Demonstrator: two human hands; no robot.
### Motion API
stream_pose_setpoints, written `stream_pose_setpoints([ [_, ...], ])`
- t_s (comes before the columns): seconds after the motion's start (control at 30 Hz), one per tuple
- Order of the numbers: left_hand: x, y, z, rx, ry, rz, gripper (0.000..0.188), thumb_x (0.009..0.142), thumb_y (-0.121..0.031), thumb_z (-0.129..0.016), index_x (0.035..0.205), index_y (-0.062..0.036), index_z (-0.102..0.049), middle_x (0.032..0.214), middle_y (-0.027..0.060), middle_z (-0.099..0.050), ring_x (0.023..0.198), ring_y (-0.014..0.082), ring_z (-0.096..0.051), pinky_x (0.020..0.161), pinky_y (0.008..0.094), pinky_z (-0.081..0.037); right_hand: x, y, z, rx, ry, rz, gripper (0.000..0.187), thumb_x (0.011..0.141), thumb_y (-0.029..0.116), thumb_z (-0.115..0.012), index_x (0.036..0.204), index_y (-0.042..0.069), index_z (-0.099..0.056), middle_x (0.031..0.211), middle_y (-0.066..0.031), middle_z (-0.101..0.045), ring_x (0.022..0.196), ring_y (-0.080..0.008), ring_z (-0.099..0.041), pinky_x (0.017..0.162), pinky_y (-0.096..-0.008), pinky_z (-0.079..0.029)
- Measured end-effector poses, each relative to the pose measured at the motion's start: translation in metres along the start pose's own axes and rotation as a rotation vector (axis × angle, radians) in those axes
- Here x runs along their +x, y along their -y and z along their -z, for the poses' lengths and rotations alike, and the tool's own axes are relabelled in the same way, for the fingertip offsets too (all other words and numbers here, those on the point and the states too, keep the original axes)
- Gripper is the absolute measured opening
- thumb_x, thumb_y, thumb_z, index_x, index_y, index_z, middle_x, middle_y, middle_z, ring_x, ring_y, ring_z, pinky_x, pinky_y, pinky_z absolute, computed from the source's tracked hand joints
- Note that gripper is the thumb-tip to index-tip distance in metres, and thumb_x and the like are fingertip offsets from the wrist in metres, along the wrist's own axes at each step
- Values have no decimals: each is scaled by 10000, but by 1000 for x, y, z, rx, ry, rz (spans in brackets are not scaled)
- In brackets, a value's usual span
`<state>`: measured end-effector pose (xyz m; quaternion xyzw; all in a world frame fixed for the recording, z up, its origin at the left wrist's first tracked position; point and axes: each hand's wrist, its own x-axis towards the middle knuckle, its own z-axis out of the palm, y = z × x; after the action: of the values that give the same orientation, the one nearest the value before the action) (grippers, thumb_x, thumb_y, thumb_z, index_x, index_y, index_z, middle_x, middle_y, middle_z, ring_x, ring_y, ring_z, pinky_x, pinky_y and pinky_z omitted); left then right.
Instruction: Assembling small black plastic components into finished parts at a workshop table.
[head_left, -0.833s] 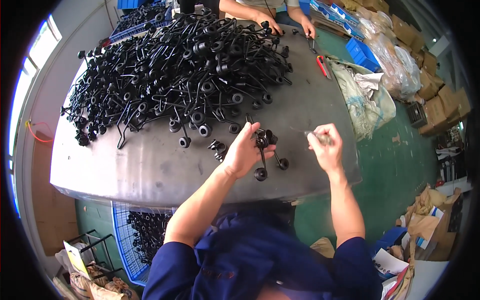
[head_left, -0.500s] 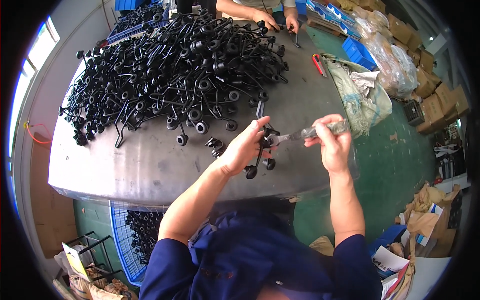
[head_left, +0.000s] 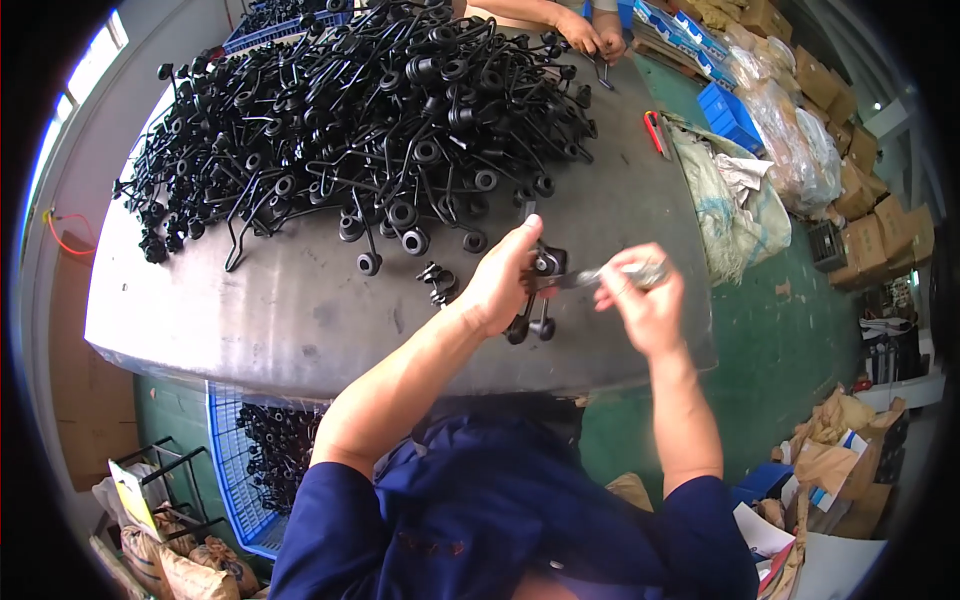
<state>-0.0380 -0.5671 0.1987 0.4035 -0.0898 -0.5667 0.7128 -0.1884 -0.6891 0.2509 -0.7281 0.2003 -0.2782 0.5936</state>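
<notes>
My left hand point(head_left: 497, 287) is closed around a black metal link rod with round rubber-bushed ends point(head_left: 549, 262), holding it just above the table point(head_left: 330, 340). My right hand point(head_left: 646, 312) grips a knife point(head_left: 584, 279) by its grey wrapped handle. The blade points left and meets the rod near its bushing; the exact contact is partly hidden by my left fingers. Beside my left hand a small cluster of black fittings point(head_left: 438, 285) lies on the table. A large heap of similar black rods point(head_left: 370, 140) covers the far left of the tabletop.
A red utility knife point(head_left: 657, 134) lies near the table's right edge, beside a woven sack point(head_left: 735, 200). Across the table, a co-worker's hands point(head_left: 592, 38) handle a dark part. A blue basket of black parts point(head_left: 228, 470) stands below on the left. Cartons point(head_left: 880, 235) line the right.
My right hand and the knife have shifted slightly left and down, and the held rod has turned in my left hand. The view has shifted a little.
</notes>
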Motion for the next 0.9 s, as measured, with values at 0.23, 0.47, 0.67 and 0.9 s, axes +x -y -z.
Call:
stream_pose_setpoints([
  [0.23,-2,-3,7,-53,-57,-46,714,963,-600,-430,1436,-67,-379,1127,77,-568,975,194,-564,845,354,-451,3,-13,23,300,-231,-126,122,935,117,-615,952,15,-550,773,-89,-620,566,-173,-640,473,-291,-546],
  [0.47,-1,-7,-1,263,198,-74,757,978,-624,-361,1470,-49,-349,1107,69,-581,978,167,-567,830,318,-476,33,-9,37,267,-144,-162,124,928,121,-627,952,22,-557,730,-74,-618,542,-143,-620,447,-274,-524],
  [0.67,-1,-15,-12,550,307,10,777,996,-615,-300,1467,2,-336,1076,77,-588,975,158,-580,792,307,-478,53,1,56,111,62,-314,135,887,142,-669,879,41,-580,700,-49,-616,517,-112,-598,427,-237,-484],
  [0.9,28,7,-13,21,-116,18,755,938,-619,-459,1436,-59,-366,1045,127,-616,917,205,-596,813,343,-445,-15,-42,2,23,-278,124,110,924,53,-622,939,10,-522,684,-62,-586,514,-111,-570,462,-247,-469],
])
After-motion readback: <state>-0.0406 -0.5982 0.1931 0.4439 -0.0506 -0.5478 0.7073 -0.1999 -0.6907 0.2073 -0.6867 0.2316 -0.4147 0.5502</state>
